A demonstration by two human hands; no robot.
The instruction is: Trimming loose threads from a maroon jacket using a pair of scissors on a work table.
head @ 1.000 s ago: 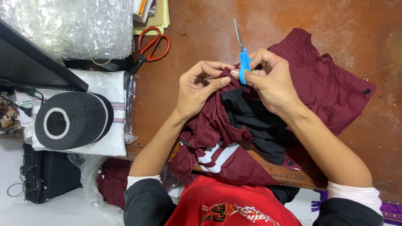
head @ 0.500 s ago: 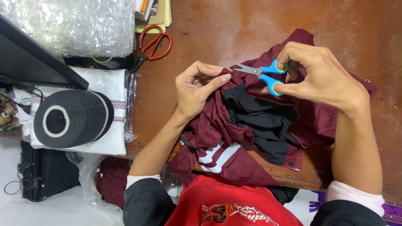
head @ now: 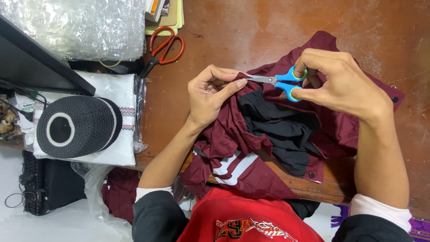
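Right hand (head: pixel 342 85) closed around small blue-handled scissors (head: pixel 280 80), fingers through the loops; blades closed and lying level, tips pointing toward the left hand. Left hand (head: pixel 210 96) pinching a fold of the maroon garment (head: pixel 345 130) between thumb and forefinger, just at the scissor tips; whether a thread sits in the pinch is too small to tell.

The garment lies bunched beneath both hands on the brown worktop (head: pixel 251 31), its near edge hanging over the worktop's front. Black lining (head: pixel 282 127) shows below and between the two hands. White stripes (head: pixel 233 166) on a maroon panel lie below the left wrist, toward the body.

Beyond the left hand and to its left: a larger pair of orange-handled scissors (head: pixel 163 47), closed, flat on the worktop, well apart from the hand. Farther left of that, a crumpled sheet of clear plastic wrap (head: pixel 76 27). Left of the left forearm, a black knitted cap with white rings (head: pixel 74 127) rests on a folded white cloth (head: pixel 118 89) in a clear bag. A dark slanted panel (head: pixel 36 67) sits above the cap. Stacked books or papers (head: pixel 165 13) beyond the orange scissors, at the far edge.
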